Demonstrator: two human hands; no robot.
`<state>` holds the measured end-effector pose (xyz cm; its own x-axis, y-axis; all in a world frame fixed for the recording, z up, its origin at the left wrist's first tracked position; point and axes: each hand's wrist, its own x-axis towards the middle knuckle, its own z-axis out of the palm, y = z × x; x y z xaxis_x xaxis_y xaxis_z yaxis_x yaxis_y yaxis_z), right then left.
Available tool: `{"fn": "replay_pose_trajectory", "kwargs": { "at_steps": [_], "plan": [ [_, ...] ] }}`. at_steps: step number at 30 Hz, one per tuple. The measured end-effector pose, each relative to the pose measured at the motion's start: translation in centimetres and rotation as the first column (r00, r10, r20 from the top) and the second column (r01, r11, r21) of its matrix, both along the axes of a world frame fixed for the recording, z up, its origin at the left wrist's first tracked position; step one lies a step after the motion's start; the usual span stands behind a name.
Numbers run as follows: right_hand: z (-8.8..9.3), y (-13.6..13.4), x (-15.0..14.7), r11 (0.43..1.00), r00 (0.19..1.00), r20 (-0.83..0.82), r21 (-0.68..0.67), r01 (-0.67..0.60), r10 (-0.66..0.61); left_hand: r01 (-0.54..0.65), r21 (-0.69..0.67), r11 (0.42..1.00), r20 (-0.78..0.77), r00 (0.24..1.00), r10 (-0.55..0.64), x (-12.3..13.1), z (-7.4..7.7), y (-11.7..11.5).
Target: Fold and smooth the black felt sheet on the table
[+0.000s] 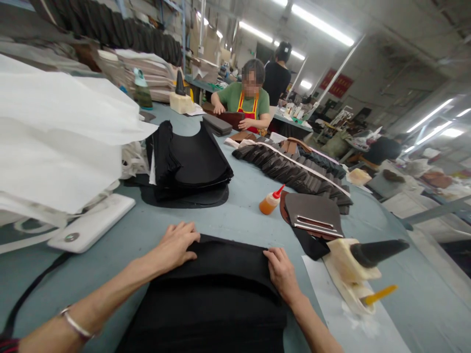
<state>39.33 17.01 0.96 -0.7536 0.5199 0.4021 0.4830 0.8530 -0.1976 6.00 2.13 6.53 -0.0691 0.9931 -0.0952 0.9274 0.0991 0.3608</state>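
A black fabric piece [221,304] lies on the table in front of me, its far part folded over in a flap with a curved near edge. My left hand [176,245] is at its far left corner, fingers curled at the edge and the thumb bent onto the cloth. At the far right corner, my right hand [281,269] pinches the edge between thumb and fingers. Beyond my hands stands a small bottle [270,202] of orange liquid with a red nozzle. A stack of black cut pieces [195,157] lies farther back, left of the bottle.
White sheets [62,132] and a white device [91,223] occupy the left. To the right are a grey bag panel [314,213], a glue pot with a black cone [353,264], and a yellow-handled tool [380,295]. Grey strips [294,166] lie behind; a co-worker [245,100] sits opposite.
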Motion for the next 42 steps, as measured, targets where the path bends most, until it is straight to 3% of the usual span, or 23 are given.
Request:
{"fn": "replay_pose_trajectory", "kwargs": {
  "at_steps": [2, 4, 6, 8, 11, 14, 16, 18, 23, 26, 29, 31, 33, 35, 37, 40, 42],
  "plan": [
    [0.6, 1.3, 0.4, 0.991, 0.997, -0.077, -0.131, -0.006, -0.004, 0.105, -0.02, 0.994, 0.209, 0.973, -0.099, -0.6, 0.6, -1.8],
    [1.6, 2.7, 0.5, 0.969, 0.986, -0.144, -0.242, 0.049, -0.086, 0.236, -0.105, 0.966, 0.417, 0.892, -0.173, -1.1, 1.6, -4.1],
    [2.8, 3.8, -0.3, 0.941, 0.977, -0.138, -0.319, 0.108, -0.159, 0.323, -0.209, 0.923, 0.555, 0.817, -0.16, -1.5, 2.5, -6.3],
    [4.1, 3.9, -2.6, 0.919, 0.994, -0.051, -0.387, 0.072, -0.099, 0.327, -0.276, 0.904, 0.606, 0.789, -0.101, -1.4, 3.0, -7.3],
    [5.4, 2.1, -8.0, 0.849, 0.968, 0.108, -0.509, -0.143, 0.227, 0.117, -0.231, 0.966, 0.514, 0.857, 0.02, -0.8, 2.2, -6.6],
    [5.0, -1.0, -13.5, 0.777, 0.868, 0.132, -0.523, -0.35, 0.48, -0.17, -0.047, 0.984, 0.178, 0.968, 0.176, -0.2, 0.3, -4.7],
    [3.8, -2.7, -15.8, 0.808, 0.864, 0.123, -0.438, -0.394, 0.488, -0.2, -0.011, 0.98, -0.032, 0.979, 0.199, -0.2, -0.7, -3.8],
    [2.2, -3.8, -16.8, 0.867, 0.897, 0.09, -0.317, -0.386, 0.432, -0.158, -0.027, 0.987, -0.153, 0.976, 0.152, -0.1, -1.3, -3.5],
    [0.2, -4.5, -16.1, 0.938, 0.945, -0.048, -0.114, -0.328, 0.325, -0.016, 0.01, 1.0, -0.395, 0.918, 0.018, 1.2, -1.0, -4.3],
    [0.4, -4.4, -15.7, 0.935, 0.932, -0.138, -0.073, -0.346, 0.334, -0.082, -0.018, 0.997, -0.323, 0.944, 0.071, 1.8, -0.2, -5.2],
    [0.5, -4.5, -15.8, 0.918, 0.903, -0.237, -0.085, -0.387, 0.359, -0.256, -0.079, 0.963, 0.048, 0.964, 0.26, 1.2, -0.5, -5.0],
    [0.2, -4.5, -16.0, 0.946, 0.92, -0.28, -0.093, -0.311, 0.275, -0.332, -0.094, 0.939, 0.352, 0.871, 0.343, 0.2, -1.5, -4.0],
    [0.0, -4.6, -16.3, 0.964, 0.939, -0.274, -0.102, -0.244, 0.209, -0.401, -0.005, 0.916, 0.513, 0.785, 0.347, -0.9, -2.8, -2.7],
    [-0.2, -4.5, -16.7, 0.963, 0.946, -0.249, -0.123, -0.242, 0.206, -0.434, 0.139, 0.89, 0.516, 0.799, 0.309, -2.0, -3.9, -1.6],
    [-0.2, -4.4, -17.0, 0.953, 0.946, -0.239, -0.155, -0.261, 0.22, -0.389, 0.234, 0.891, 0.47, 0.847, 0.247, -3.0, -4.6, -1.1],
    [-0.4, -4.1, -17.3, 0.94, 0.931, -0.268, -0.165, -0.298, 0.248, -0.245, 0.299, 0.922, 0.361, 0.924, 0.129, -4.5, -4.9, -1.4],
    [-0.6, -4.0, -17.3, 0.934, 0.92, -0.28, -0.152, -0.323, 0.273, -0.098, 0.372, 0.923, 0.17, 0.985, 0.037, -5.3, -5.0, -1.9]
  ]
}}
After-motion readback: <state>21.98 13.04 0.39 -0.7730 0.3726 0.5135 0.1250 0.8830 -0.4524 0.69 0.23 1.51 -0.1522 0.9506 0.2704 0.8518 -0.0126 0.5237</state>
